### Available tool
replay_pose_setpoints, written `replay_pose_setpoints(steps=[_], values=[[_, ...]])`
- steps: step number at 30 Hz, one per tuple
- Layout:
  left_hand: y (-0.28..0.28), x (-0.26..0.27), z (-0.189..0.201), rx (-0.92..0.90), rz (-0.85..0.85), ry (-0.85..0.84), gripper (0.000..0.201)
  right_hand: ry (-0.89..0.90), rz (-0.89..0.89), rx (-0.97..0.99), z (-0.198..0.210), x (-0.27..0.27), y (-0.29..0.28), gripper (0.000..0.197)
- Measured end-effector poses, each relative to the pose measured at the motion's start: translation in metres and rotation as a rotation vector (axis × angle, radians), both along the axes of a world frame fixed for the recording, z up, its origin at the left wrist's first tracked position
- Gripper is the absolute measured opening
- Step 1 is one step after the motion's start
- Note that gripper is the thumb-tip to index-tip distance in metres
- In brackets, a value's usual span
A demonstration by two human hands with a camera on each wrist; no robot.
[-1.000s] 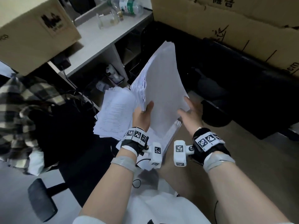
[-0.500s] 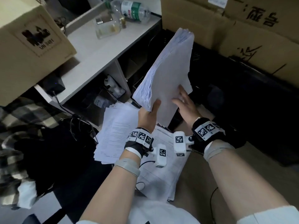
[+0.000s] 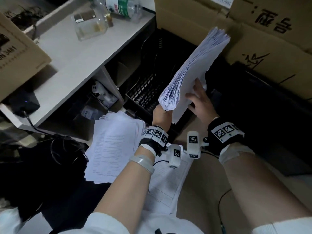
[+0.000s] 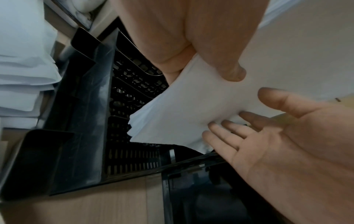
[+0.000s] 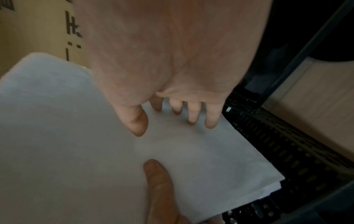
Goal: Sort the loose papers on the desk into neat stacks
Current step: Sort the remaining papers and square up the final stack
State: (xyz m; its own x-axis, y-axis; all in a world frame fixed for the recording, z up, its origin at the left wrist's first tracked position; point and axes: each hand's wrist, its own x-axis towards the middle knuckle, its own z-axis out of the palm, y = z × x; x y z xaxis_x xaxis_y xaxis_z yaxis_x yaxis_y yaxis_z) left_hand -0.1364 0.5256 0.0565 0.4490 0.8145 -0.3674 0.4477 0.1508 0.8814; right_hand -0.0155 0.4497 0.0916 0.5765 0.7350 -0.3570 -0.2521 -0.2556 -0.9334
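A thick sheaf of white printed papers (image 3: pixel 194 71) is held up tilted in the air above a black perforated plastic tray (image 3: pixel 143 92), its far end rising toward the brown cardboard boxes (image 3: pixel 253 39). The left hand (image 3: pixel 162 115) grips the sheaf's lower corner, thumb curled over the blank top sheet and the other fingers hidden beneath it. The right hand (image 3: pixel 199 100) lies flat against the same sheet with its fingers (image 5: pixel 193 115) straight and spread, pressing rather than clasping. Below the left wrist a loose, fanned pile of printed white sheets (image 3: pixel 111 147) lies unevenly, and another printed page (image 3: pixel 168 181) sits just beside it under the forearms. On the pale grey desk (image 3: pixel 76 56) to the left stand a clear glass jar (image 3: pixel 89 26) and a clear plastic bottle with a green label (image 3: pixel 123 5), lying on its side.
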Motion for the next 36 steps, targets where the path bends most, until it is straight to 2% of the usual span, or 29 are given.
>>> replay_pose_setpoints(steps=[1,4,7,9,12,14,16,17,19,20,21,23,24,25,27,29,32,35,36], values=[[0.0,0.005,0.001,-0.038,0.003,-0.02,0.014,0.004,0.007,0.01,0.0,0.002,-0.002,0.073],[-0.003,0.016,-0.006,-0.126,-0.07,0.003,0.039,0.015,0.033,-0.019,-0.007,0.005,-0.008,0.07],[-0.008,0.02,-0.013,-0.095,-0.189,0.179,0.032,0.008,0.051,-0.077,-0.019,0.001,-0.018,0.068],[-0.009,0.019,-0.015,-0.037,-0.188,0.27,0.036,-0.01,0.064,-0.116,-0.024,-0.004,-0.025,0.067],[-0.013,0.009,-0.019,-0.02,-0.132,0.245,0.037,0.036,0.024,-0.163,-0.03,-0.011,-0.035,0.067],[-0.017,-0.003,-0.021,-0.015,-0.092,0.203,0.045,0.034,-0.043,-0.202,-0.037,-0.016,-0.042,0.05],[-0.022,-0.022,-0.028,0.019,-0.023,0.143,0.063,0.042,-0.142,-0.252,-0.045,-0.026,-0.053,0.028],[-0.025,-0.033,-0.035,0.031,0.035,0.122,0.064,0.052,-0.197,-0.284,-0.051,-0.031,-0.059,0.022],[-0.037,-0.06,-0.049,0.016,0.144,0.141,0.049,0.063,-0.265,-0.389,-0.072,-0.046,-0.079,0.014],[-0.043,-0.075,-0.057,0.001,0.166,0.181,0.041,0.069,-0.253,-0.448,-0.082,-0.055,-0.088,0.002],[-0.052,-0.089,-0.069,-0.043,0.155,0.244,0.036,0.089,-0.241,-0.518,-0.098,-0.064,-0.1,0.018],[-0.07,-0.116,-0.094,-0.174,0.119,0.382,0.043,0.136,-0.254,-0.685,-0.128,-0.086,-0.118,0.061],[-0.079,-0.129,-0.105,-0.226,0.1,0.458,0.05,0.15,-0.251,-0.776,-0.139,-0.098,-0.127,0.076],[-0.088,-0.141,-0.116,-0.268,0.077,0.533,0.057,0.162,-0.234,-0.863,-0.146,-0.11,-0.135,0.082],[-0.104,-0.161,-0.134,-0.3,0.024,0.628,0.067,0.23,-0.196,-0.959,-0.163,-0.131,-0.15,0.074],[-0.111,-0.173,-0.145,-0.271,-0.023,0.683,0.072,0.267,-0.133,-0.976,-0.169,-0.148,-0.154,0.066],[-0.111,-0.18,-0.151,-0.271,-0.046,0.691,0.083,0.273,-0.093,-0.935,-0.191,-0.161,-0.156,0.08],[-0.108,-0.183,-0.148,-0.308,-0.065,0.648,0.09,0.29,-0.129,-0.831,-0.195,-0.166,-0.152,0.067],[-0.108,-0.184,-0.147,-0.303,-0.075,0.647,0.088,0.302,-0.118,-0.814,-0.192,-0.168,-0.151,0.069]])
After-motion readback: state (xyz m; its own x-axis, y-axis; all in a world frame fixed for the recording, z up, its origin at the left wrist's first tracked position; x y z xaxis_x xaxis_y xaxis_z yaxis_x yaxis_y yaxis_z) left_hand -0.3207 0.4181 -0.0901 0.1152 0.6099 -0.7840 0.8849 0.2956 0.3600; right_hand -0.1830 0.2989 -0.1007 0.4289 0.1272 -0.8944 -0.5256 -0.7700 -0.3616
